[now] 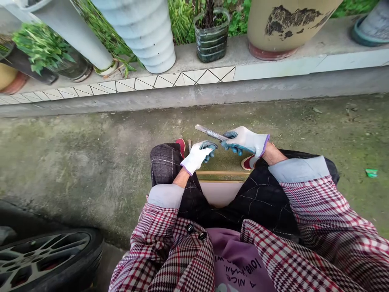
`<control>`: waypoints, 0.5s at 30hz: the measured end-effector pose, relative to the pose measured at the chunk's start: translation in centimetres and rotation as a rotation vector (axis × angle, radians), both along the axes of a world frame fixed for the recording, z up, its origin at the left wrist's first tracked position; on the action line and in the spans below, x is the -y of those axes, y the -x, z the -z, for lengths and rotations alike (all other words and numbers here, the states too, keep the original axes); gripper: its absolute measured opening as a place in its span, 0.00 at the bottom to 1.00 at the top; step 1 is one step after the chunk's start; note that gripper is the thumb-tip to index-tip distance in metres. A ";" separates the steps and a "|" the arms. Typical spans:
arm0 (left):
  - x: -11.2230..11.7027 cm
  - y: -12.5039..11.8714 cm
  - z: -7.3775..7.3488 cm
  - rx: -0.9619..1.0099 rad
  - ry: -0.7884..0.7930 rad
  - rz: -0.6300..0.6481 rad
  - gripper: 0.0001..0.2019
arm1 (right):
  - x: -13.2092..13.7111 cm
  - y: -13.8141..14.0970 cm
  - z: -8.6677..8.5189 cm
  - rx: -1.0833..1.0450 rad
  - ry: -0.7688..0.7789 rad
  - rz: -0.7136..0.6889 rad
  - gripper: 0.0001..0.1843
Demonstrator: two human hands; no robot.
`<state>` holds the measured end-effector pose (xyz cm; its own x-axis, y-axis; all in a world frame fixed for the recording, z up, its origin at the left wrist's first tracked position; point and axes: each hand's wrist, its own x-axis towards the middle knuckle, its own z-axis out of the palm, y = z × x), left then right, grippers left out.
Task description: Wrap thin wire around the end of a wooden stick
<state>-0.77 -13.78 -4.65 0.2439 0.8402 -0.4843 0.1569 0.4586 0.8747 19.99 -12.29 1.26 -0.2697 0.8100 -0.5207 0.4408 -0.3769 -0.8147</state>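
Observation:
I sit on a low stool (220, 190) with both hands in white gloves with blue-grey fingers, held above my knees. My right hand (245, 141) grips the near end of a short metal rod (209, 132) wrapped in silvery wire, which points up and to the left. My left hand (199, 155) is just below the rod, its fingers curled together near the rod's middle; I cannot make out anything in them. My red-and-white shoes (181, 146) show below the hands.
A tiled concrete ledge (194, 77) runs across the far side, carrying a white ribbed pot (146, 32), a dark plastic pot (212, 36), a large tan pot (285, 24) and green plants. A car tyre (45, 255) lies at lower left. Green scrap (371, 172) lies on mossy concrete at right.

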 end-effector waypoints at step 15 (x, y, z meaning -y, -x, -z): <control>-0.8 1.1 1.7 -0.099 -0.197 0.070 0.04 | 2.6 -0.4 2.0 -0.388 0.234 -0.086 0.22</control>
<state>-1.91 -12.93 -6.37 0.2641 0.9037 -0.3370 0.2719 0.2655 0.9250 20.44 -14.93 -0.69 -0.5421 0.6491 -0.5336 0.1572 -0.5455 -0.8232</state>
